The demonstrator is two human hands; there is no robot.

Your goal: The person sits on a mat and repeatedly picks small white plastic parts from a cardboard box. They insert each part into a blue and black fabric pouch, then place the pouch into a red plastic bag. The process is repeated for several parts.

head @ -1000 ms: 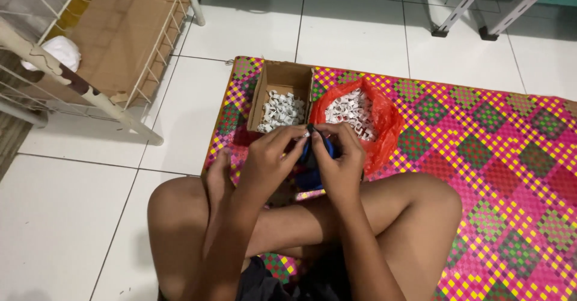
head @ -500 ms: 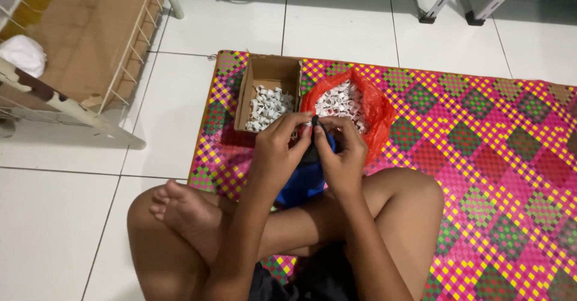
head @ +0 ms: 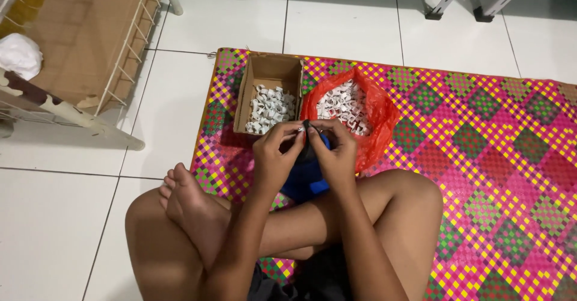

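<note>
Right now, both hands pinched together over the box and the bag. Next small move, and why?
Probably finish pressing the small white piece together, then drop it in the cardboard box. Left hand and right hand meet fingertip to fingertip on it, above a blue thing; the box and the red bag both hold similar white pieces.

Left hand (head: 277,153) and right hand (head: 334,152) meet fingertip to fingertip over a small white clip (head: 299,131), blue cloth (head: 306,178) beneath. Cardboard box (head: 268,72) of white clips at 11 o'clock, red bag (head: 377,120) at 1. Woven mat (head: 493,156) underneath.
</note>
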